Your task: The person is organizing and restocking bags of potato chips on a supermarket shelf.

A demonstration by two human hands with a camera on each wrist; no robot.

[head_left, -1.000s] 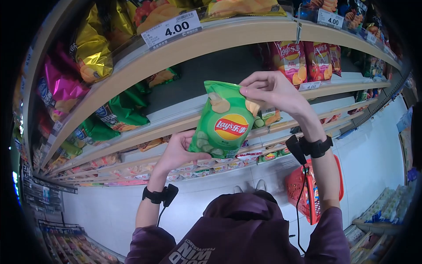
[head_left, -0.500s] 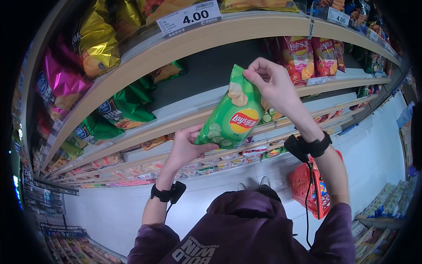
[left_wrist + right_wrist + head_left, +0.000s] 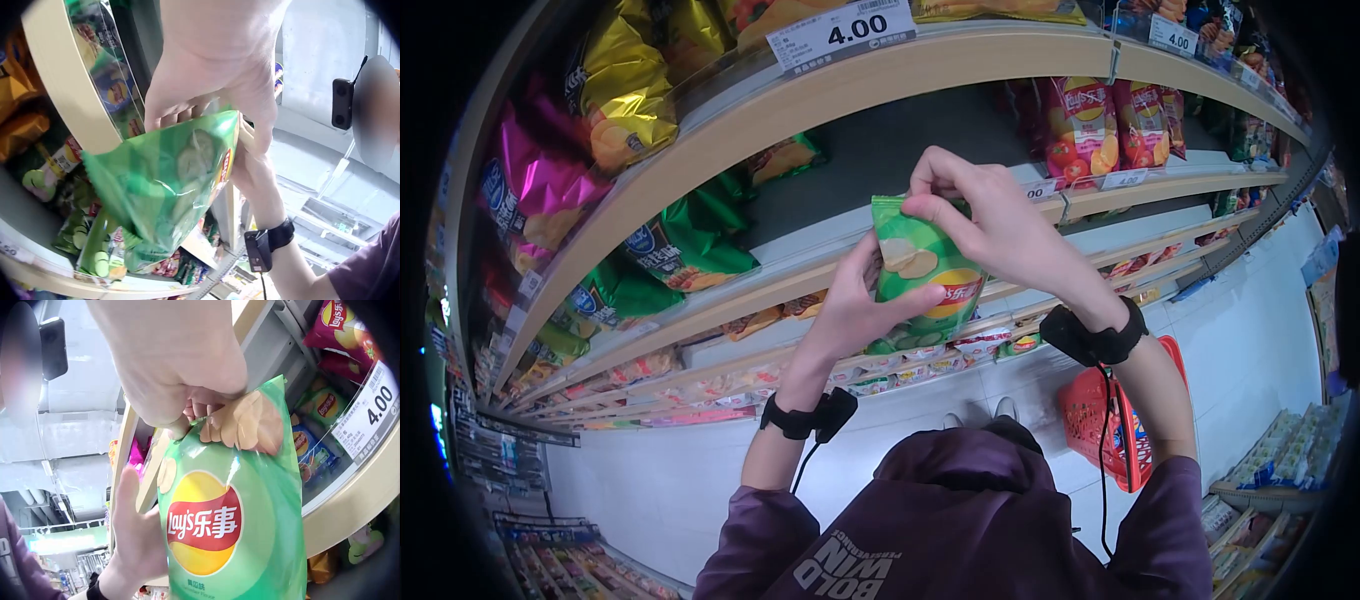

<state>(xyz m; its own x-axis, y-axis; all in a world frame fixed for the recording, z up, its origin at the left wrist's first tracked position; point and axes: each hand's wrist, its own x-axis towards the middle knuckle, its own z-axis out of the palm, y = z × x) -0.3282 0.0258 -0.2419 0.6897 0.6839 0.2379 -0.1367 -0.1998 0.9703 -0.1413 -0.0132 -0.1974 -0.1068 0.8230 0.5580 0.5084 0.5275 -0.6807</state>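
Observation:
A green Lay's bag of potato chips [image 3: 925, 270] is held upright in front of the shelves, with cucumber slices and chips printed on it. My right hand [image 3: 1000, 215] pinches its top edge between thumb and curled fingers. Around the bag's left side is my left hand [image 3: 860, 305], the thumb lying across the front and the fingers reaching behind. In the left wrist view, the bag [image 3: 169, 175] sits between the left thumb and fingers. The right wrist view shows the bag's logo front [image 3: 231, 519], with the left thumb beside its edge.
Pink-red Lay's bags [image 3: 1080, 125] stand on the shelf behind, right of a dark gap. Green bags [image 3: 685, 245] and a yellow bag [image 3: 620, 95] fill the left. A price tag [image 3: 845, 38] hangs on the upper shelf edge. A red basket [image 3: 1090, 410] stands on the floor at right.
My left hand has slid up from the bag's lower corner to its side, thumb across the front. My right hand, still pinching the top, has moved left and slightly down; the bag stands straighter.

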